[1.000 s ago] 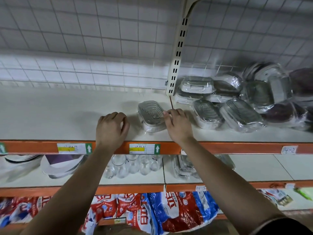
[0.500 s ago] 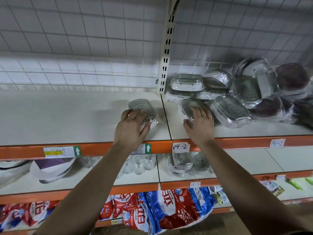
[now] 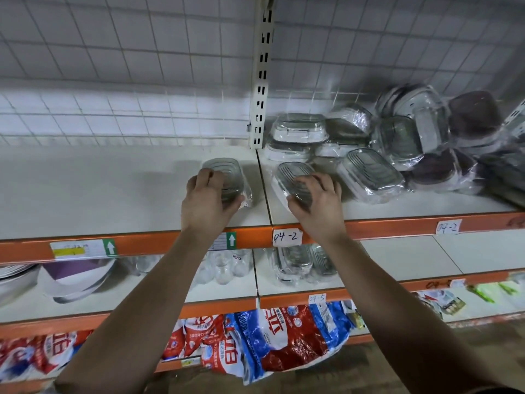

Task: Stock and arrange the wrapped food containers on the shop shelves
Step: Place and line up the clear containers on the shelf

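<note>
On the top white shelf [image 3: 85, 194], my left hand [image 3: 206, 200] grips a clear wrapped container [image 3: 227, 173] that stands alone just left of the shelf seam. My right hand [image 3: 315, 203] grips a second wrapped container [image 3: 292, 173] right of the seam, fingers curled over its ribbed lid. Beside it lies a third ribbed container [image 3: 369, 173], tilted. Behind it is a loose pile of wrapped containers [image 3: 397, 137], some clear with white rims, some dark purple [image 3: 474, 118].
A slotted white upright [image 3: 261, 81] rises at the shelf seam against a wire grid back. The orange shelf edge [image 3: 142, 245] carries price labels. The shelf below holds clear glasses [image 3: 224, 268], more wrapped containers [image 3: 301, 263] and purple-white items [image 3: 76, 277]. Detergent bags [image 3: 270, 336] lie lower.
My left hand moved from the shelf's front edge onto the lone container and now grips it. My right hand left that container and took hold of the one right of the seam.
</note>
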Demonstrator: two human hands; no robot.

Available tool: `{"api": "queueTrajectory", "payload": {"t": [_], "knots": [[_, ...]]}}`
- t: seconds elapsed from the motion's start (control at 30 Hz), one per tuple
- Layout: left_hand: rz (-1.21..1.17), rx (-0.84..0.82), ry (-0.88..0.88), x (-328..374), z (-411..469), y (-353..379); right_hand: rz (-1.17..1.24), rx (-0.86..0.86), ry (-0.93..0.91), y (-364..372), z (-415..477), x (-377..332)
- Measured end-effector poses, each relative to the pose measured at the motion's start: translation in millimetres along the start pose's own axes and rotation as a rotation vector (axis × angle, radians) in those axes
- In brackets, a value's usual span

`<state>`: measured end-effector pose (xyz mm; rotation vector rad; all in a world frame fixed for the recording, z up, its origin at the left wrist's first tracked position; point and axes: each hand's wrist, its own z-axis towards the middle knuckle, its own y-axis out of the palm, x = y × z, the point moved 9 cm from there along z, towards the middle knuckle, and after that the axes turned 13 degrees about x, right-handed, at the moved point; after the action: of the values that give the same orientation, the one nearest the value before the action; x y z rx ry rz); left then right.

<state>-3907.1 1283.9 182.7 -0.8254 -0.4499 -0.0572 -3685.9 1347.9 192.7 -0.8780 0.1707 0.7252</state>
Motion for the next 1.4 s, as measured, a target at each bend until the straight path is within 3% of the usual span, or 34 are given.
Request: {"api": "queueTrajectory", "payload": {"t": [0.27, 0.8, 1.03, 1.2, 1.4], "knots": [[-0.070, 0.173, 0.125, 51.4, -35.4, -26.3, 0.124, 0.125, -0.078, -47.1, -22.5, 10.2], [-0.112, 0.217, 0.068, 182.1, -188.9, -28.4, 0.261, 0.055, -0.252, -161.4, -129.4, 128.5], [-0.159, 0.023, 0.026, 214.7, -253.2, 47.1, 0.215, -0.021, -0.130, -155.6, -172.2, 217.1], [-0.197, -0.065, 0.003, 224.1, -264.7, 117.6, 0.144, -0.065, -0.017, -115.1, -171.9, 277.2], [-0.191, -0.110, 0.045, 221.9, -246.3, 205.1, 0.070, -0.071, -0.010, -58.7, -169.5, 327.0]]}}
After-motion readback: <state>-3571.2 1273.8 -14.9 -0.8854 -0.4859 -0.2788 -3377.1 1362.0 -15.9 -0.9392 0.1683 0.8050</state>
